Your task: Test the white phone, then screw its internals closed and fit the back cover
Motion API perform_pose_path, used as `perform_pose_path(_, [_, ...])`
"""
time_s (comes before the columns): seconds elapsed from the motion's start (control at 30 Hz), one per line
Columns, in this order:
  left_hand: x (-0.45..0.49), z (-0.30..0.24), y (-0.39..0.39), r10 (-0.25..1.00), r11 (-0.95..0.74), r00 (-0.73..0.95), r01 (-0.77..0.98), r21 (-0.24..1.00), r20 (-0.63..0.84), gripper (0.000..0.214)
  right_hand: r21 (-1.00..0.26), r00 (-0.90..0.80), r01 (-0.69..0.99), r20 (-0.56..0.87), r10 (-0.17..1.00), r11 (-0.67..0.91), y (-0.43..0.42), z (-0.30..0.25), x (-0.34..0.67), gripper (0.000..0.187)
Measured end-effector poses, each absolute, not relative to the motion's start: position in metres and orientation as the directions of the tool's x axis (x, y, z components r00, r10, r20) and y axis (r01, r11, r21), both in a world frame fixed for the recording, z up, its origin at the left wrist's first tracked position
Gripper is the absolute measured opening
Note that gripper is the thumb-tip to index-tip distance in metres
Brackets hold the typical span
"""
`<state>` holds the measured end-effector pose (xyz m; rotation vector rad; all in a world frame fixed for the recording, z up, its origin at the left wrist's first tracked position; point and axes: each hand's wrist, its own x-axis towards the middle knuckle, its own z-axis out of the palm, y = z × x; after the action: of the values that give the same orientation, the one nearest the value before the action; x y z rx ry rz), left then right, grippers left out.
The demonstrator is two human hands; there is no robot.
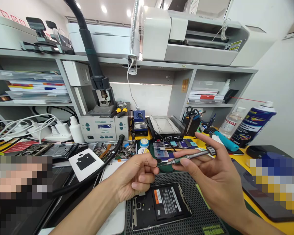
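Above the mat, my right hand (218,179) grips a slim metal screwdriver (189,157), its shaft pointing left. My left hand (137,174) is closed at the screwdriver's tip, thumb and forefinger pinched together; whether a tiny part sits between them cannot be made out. Below both hands lies an opened phone (163,206) with its back off. A black battery (168,202) with an orange and white label fills much of its inside.
A black honeycomb mat (201,213) lies under the phone. Behind stand a rework station (104,127), a parts tray (112,150) and a heating plate (166,129). A black hose (88,182) crosses the left side. At right are a spray can (253,124) and a dark phone-like slab (267,199).
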<state>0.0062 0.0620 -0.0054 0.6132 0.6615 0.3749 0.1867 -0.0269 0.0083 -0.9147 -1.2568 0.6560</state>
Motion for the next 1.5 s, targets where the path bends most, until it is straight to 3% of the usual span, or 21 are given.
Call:
perform_pose_path(0.43, [0.0057,-0.0051,0.0617,0.455,0.768,0.762,-0.075,0.636,-0.460,0.021,-0.830,0.226,0.100,0.555,0.800,0.548,-0.0281,0.0086,0.1867,0.049])
perform_pose_path(0.87, [0.0030,0.0013,0.0596,0.440,0.753,0.781,-0.053,0.655,-0.442,0.024,-0.858,0.225,0.072,0.511,0.829,0.509,-0.0265,0.0118,0.1898,0.053])
perform_pose_path(1.4, [0.0012,0.0010,0.0588,0.466,0.718,0.790,-0.074,0.692,-0.399,0.016,-0.875,0.206,0.098,0.484,0.851,0.474,-0.0297,0.0139,0.1902,0.050])
perform_pose_path(1.5, [0.0002,0.0025,0.0594,0.522,0.693,0.750,-0.093,0.715,-0.407,0.021,-0.882,0.171,0.099,0.471,0.866,0.460,-0.0306,0.0129,0.1907,0.049])
